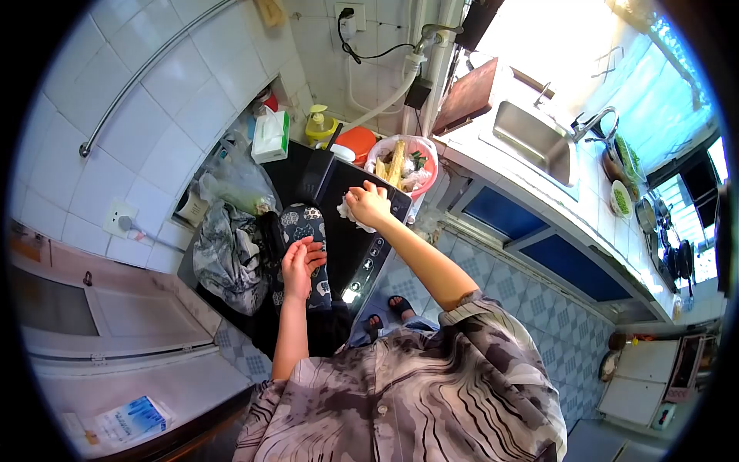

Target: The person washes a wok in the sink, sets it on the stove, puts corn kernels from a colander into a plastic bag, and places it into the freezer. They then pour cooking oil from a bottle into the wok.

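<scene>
My right hand (368,204) is bent over a crumpled white tissue (346,211), pressed against the glossy black top (350,250) of an appliance with touch controls along its edge. Its fingers are closed on the tissue, part of which is hidden under the hand. My left hand (302,264) hovers palm-up with loosely curled fingers and holds nothing. Close beneath it lies a dark pouch (302,219) with a pale print. Just left of the pouch is a bundled grey patterned cloth (227,258).
A tissue box (271,137), a yellow pump bottle (319,118) and a black device (315,175) stand toward the wall. Beyond my right hand is a pink waste bin (429,163) full of scraps. A counter with a steel sink (531,138) runs along the right.
</scene>
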A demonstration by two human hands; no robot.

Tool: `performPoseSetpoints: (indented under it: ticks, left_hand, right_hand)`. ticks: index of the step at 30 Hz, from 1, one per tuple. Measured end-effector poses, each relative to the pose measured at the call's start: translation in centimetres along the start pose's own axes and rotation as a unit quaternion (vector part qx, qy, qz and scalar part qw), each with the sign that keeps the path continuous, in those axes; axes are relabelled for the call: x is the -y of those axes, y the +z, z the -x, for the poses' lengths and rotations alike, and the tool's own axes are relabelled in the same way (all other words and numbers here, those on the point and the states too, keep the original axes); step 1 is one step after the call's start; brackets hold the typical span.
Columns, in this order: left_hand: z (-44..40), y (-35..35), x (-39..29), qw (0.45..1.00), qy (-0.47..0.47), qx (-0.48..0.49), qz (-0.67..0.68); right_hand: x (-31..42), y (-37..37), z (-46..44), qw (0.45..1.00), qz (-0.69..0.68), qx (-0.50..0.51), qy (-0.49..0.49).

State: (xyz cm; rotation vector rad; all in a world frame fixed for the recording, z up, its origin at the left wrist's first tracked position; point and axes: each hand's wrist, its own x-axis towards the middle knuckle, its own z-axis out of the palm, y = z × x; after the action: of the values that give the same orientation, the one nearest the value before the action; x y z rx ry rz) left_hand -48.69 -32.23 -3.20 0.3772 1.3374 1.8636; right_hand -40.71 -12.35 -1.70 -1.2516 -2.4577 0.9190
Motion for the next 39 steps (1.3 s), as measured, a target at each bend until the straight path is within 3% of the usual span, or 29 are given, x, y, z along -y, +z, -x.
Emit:
performPoseSetpoints:
  ticks: [1,3,4,5,7,11,14,21,23,25,28,29,31,33,35,39]
  left_hand:
    - [0.0,-0.1,-0.1,1.000,-0.002,-0.001,0.001]
    - [-0.2,-0.1,-0.1,1.000,-0.008,0.004,0.014]
    - [-0.2,-0.1,0.0,1.000,-0.012,-0.001,0.018]
    - [-0.2,-0.1,0.0,1.000,-0.016,0.001,0.017]
    - [-0.2,-0.1,-0.1,1.000,-0.015,-0.003,0.022]
    - [-0.2,-0.1,0.2,1.000,-0.004,-0.005,0.027]
    - [-0.3,-0.3,0.3,0.999,-0.012,-0.004,0.029]
    - [-0.4,-0.5,-0.2,0.999,-0.034,-0.013,0.030]
    - [-0.4,-0.5,-0.3,0.999,-0.042,-0.012,0.028]
    - [-0.3,-0.5,-0.3,0.998,-0.045,-0.011,0.031]
    - [-0.3,-0.2,-0.1,0.999,-0.039,-0.032,-0.010]
    - [-0.3,0.0,0.0,0.999,-0.039,-0.030,-0.006]
    - [-0.1,0.9,0.0,0.995,0.030,-0.018,-0.098]
    - [-0.2,2.2,-0.5,0.977,0.085,-0.017,-0.194]
    - [-1.1,2.3,-0.6,0.951,0.140,-0.003,-0.276]
    - [-2.1,1.0,-0.5,0.954,0.040,-0.019,-0.296]
  right_hand:
    - [0.1,-0.4,0.7,0.995,0.023,-0.059,-0.072]
    - [0.0,-0.2,1.2,0.982,0.019,-0.082,-0.169]
    - [0.2,0.5,1.4,0.982,-0.044,-0.065,-0.172]
    - [0.2,1.0,1.7,0.979,0.003,-0.063,-0.192]
    - [0.3,1.9,2.4,0.959,-0.003,-0.099,-0.266]
    - [-0.4,2.4,1.5,0.920,-0.001,-0.077,-0.384]
    - [-0.5,2.3,-0.9,0.920,0.074,-0.072,-0.379]
    - [-2.5,2.4,-8.5,0.923,0.152,-0.234,-0.266]
    - [-2.3,1.2,-9.1,0.935,0.171,-0.237,-0.202]
    - [-2.3,-1.1,-8.7,0.972,0.107,-0.172,-0.116]
    - [-1.5,-2.2,-5.0,0.953,0.042,-0.226,-0.195]
    - [-0.1,-2.0,-2.0,0.951,0.093,-0.198,-0.217]
    - [1.2,0.0,4.2,0.958,0.117,-0.016,-0.262]
    - [-0.5,4.3,8.5,0.910,0.125,-0.048,-0.392]
    - [-0.1,3.3,7.7,0.930,0.103,-0.050,-0.350]
    - [-4.2,-0.1,-0.3,0.940,0.205,-0.137,-0.236]
